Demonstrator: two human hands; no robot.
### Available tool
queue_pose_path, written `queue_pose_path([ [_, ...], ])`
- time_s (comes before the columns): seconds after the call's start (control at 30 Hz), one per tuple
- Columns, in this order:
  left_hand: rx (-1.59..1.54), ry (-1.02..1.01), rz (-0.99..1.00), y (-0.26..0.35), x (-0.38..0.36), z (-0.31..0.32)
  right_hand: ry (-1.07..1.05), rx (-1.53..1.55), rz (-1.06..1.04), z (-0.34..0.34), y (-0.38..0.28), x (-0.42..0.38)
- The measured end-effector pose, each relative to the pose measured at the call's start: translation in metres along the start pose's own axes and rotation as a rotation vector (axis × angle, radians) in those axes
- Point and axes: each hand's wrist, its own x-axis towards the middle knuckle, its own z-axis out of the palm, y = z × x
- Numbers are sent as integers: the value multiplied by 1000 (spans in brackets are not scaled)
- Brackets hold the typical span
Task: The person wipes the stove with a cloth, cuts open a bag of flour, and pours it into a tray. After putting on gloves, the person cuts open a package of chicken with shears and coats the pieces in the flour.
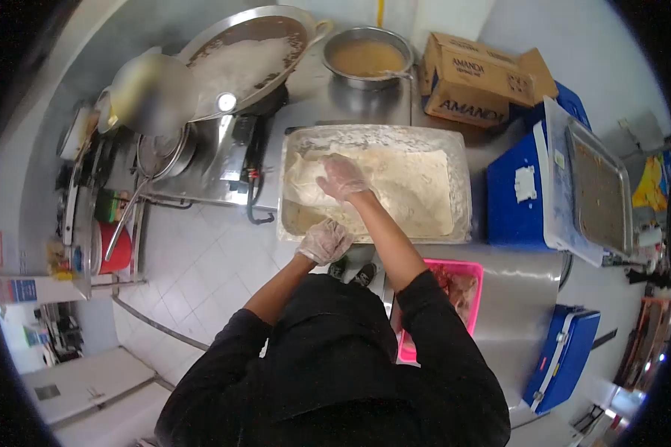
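Observation:
A large pale tub [466,186] of flour [406,186] stands on the steel counter before me. My right hand [343,179], in a clear plastic glove, lies on the flour left of the middle, its thumb apart from the fingers. At the tub's near left rim is my left hand [324,242], also gloved, with its fingers curled in. Whether it grips the rim or something small is hidden. Beside my right arm, a pink tray [473,298] of raw meat [458,287] sits partly covered by my sleeve.
A wide wok [298,71] of foamy oil stands at the back left, near a strainer [164,153]. Behind the tub are a steel bowl [369,82] of yellowish liquid and a cardboard box [470,82]. To the right stand a blue cooler [511,194] and a metal tray [596,186].

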Motion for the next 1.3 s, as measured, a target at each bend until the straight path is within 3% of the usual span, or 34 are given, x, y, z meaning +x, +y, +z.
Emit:
queue_pose_path([
  [0.1,27,-22,-7,0,1,-4,-110,-45,-54,16,-11,40],
  [0.13,-37,-77,-133,3,0,-14,-153,-36,-15,24,-11,45],
  [0.2,-48,218,-31,-47,-7,38,-79,33,26,8,-23,27],
  [0.23,51,340,-2,-87,-9,74,-7,63,87,-27,-44,-4],
  [0.27,-107,141,-92,-52,1,9,160,32,40,-9,-30,-21],
  [0.3,-41,68,-134,-60,12,10,334,141,79,-21,-35,-57],
  [0.37,-2,225,120,-57,23,1,583,304,173,-41,-28,-148],
  [0.4,25,190,53,-61,22,6,669,380,224,-41,-27,-192],
  [0.47,53,184,65,-53,23,3,720,193,829,-41,-42,-281],
  [0.5,48,191,90,-49,22,-1,764,212,993,-18,-34,-332],
  [0.53,4,171,47,-47,24,0,576,153,1369,-36,-47,-370],
  [0.57,-37,155,3,-45,27,0,779,-53,1364,13,-33,-434],
  [0.6,-82,134,-41,-50,28,-3,853,-150,1469,30,-54,-472],
  [0.63,-154,121,-113,-47,31,-5,814,-159,1783,80,-43,-529],
  [0.7,-294,95,-264,-38,31,-12,752,-228,1932,138,-57,-600],
  [0.8,-391,120,-319,-35,29,-18,552,-78,1930,164,-75,-618],
  [0.9,-419,113,-255,-53,24,-22,325,-68,1926,165,-77,-611],
  [0.93,-505,197,-181,-51,17,-28,280,15,1921,149,-82,-602],
  [0.97,-444,23,-354,-84,20,0,282,24,1934,149,-81,-600],
  [1.0,-459,113,-246,-93,12,-4,339,-93,1794,155,-85,-603],
  [1.03,-465,199,-136,-102,4,-9,383,-50,1839,161,-81,-608],
  [1.1,-534,380,-171,-123,-4,9,454,46,1909,170,-71,-617],
  [1.13,-573,266,-372,-118,-8,0,373,-118,1908,174,-67,-619],
  [1.2,-824,273,-448,-119,-2,-13,242,-42,1889,180,-57,-625],
  [1.3,-459,454,-506,-119,21,-18,236,-93,1742,206,-48,-667],
])
